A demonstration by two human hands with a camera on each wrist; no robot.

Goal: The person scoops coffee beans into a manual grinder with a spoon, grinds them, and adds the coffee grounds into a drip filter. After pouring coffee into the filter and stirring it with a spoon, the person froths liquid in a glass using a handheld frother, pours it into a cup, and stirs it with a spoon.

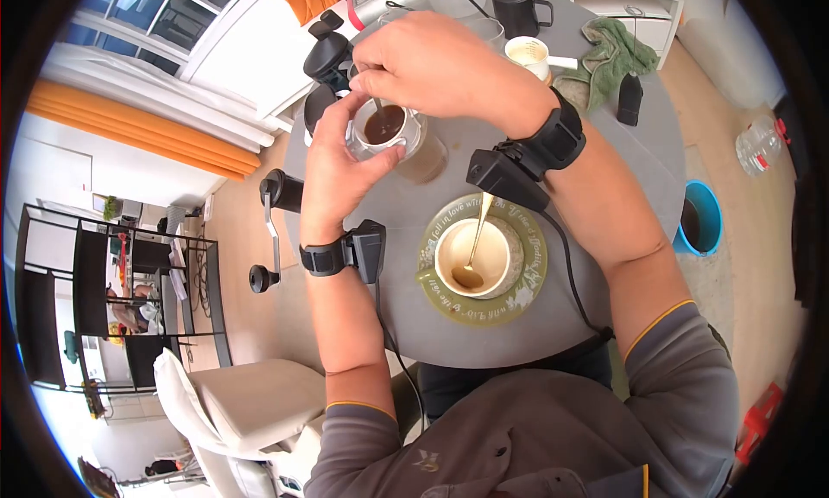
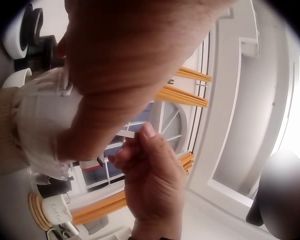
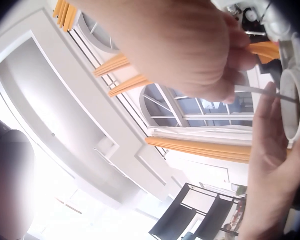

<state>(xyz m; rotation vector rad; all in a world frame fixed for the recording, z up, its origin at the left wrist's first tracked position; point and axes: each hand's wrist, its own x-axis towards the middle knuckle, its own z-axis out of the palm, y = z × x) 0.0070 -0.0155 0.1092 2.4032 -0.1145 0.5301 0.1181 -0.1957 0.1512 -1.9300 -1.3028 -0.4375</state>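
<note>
My left hand point(image 1: 339, 165) grips a clear cylindrical vessel point(image 1: 426, 159) around its rim, thumb on the near side and fingers on the far side. Dark brown liquid point(image 1: 384, 125) fills the opening. Above it, my right hand point(image 1: 423, 62) pinches a thin stirring stick point(image 3: 255, 90), whose lower end dips into the liquid. Nearer my body, a cream cup point(image 1: 494, 249) stands on a green lettered saucer point(image 1: 533, 230). A gold spoon point(image 1: 477, 230) leans inside the cup, its bowl at the bottom.
A hand grinder point(image 1: 281, 190) with a crank lies at the table's left edge. Behind are a black kettle point(image 1: 327, 53), a black pitcher point(image 1: 515, 10), a white handled cup point(image 1: 528, 56) and a green cloth point(image 1: 609, 57). A blue bin point(image 1: 701, 217) stands on the floor to the right.
</note>
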